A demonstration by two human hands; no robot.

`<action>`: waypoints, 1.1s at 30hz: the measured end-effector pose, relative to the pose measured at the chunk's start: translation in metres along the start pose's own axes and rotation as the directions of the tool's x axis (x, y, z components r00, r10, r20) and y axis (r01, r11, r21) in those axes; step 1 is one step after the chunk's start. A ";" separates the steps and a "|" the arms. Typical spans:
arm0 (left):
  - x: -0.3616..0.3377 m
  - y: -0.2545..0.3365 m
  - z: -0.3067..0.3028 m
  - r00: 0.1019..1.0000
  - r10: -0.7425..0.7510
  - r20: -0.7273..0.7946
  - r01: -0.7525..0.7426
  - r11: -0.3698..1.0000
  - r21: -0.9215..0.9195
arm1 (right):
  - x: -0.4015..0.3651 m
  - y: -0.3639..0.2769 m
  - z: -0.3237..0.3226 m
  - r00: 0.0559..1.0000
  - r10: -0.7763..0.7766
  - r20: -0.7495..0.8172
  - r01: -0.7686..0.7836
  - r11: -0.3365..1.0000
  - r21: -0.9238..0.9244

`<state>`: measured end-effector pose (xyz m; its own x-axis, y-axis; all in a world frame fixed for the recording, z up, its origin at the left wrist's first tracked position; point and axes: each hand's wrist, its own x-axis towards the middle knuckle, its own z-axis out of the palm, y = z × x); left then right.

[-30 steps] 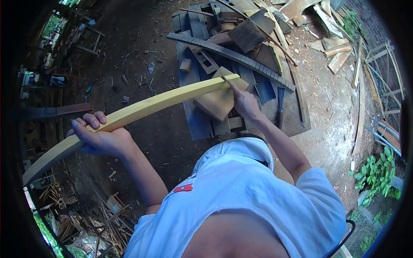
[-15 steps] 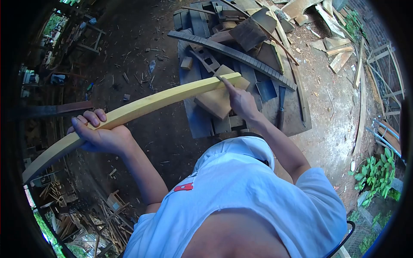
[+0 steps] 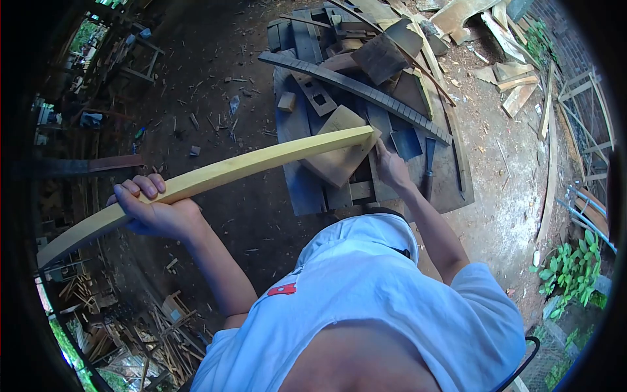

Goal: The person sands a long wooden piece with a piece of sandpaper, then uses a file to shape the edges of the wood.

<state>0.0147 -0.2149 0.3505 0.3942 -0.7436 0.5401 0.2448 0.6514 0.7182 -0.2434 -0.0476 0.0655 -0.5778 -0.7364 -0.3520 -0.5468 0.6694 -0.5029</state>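
My left hand (image 3: 157, 209) is shut around a long, curved, pale yellow wooden strip (image 3: 261, 160), gripping it about a third of the way from its near end. The strip runs from the lower left up to the right, and its far end rests over a tan wooden block (image 3: 339, 157). My right hand (image 3: 392, 168) is at that far end, fingers up against the tip of the strip. Whether it holds a thin marking stick or the strip itself does not show.
A pile of dark boards and offcuts (image 3: 366, 59) lies on the dirt floor ahead, with a long notched curved piece (image 3: 356, 88) across it and a chisel-like tool (image 3: 428, 163) on the right. Scrap wood (image 3: 163, 326) lies at lower left, green plants (image 3: 571, 261) at right.
My right hand, which held a thin stick against the top of the strip's far end, has moved right and down to the strip's tip. The strip has tilted slightly lower.
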 end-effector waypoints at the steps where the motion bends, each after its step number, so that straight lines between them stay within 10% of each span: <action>1: 0.002 -0.001 0.000 1.000 -0.008 0.027 0.008 1.000 -0.006 | -0.003 0.013 0.000 1.000 -0.023 -0.006 0.023 0.999 0.030; 12: 0.012 -0.002 0.021 0.974 -0.140 -0.177 0.144 0.989 0.013 | 0.008 -0.011 -0.002 0.989 -0.115 -0.092 0.130 0.976 0.173; 17: 0.008 -0.011 0.027 0.955 -0.150 0.256 0.182 0.978 -0.105 | 0.002 -0.061 -0.001 0.926 -0.317 -0.206 0.333 0.941 0.052; 23: -0.001 -0.006 0.035 0.950 -0.070 0.304 0.099 0.992 -0.078 | -0.040 -0.106 -0.047 0.866 -0.478 -0.144 0.489 0.871 0.050; 28: 0.002 -0.007 0.032 0.951 -0.070 0.301 0.093 0.994 -0.062 | 0.021 -0.022 -0.004 0.976 -0.198 -0.089 0.188 0.976 -0.109; 33: 0.001 -0.003 0.032 0.943 -0.111 0.313 0.133 0.990 -0.049 | -0.041 -0.101 -0.039 0.828 -0.512 -0.230 0.539 0.839 0.074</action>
<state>-0.0141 -0.2225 0.3624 0.0673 -0.8208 0.5672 0.3382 0.5537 0.7610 -0.1881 -0.0806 0.1615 -0.3379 -0.9296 0.1472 -0.7256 0.1576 -0.6699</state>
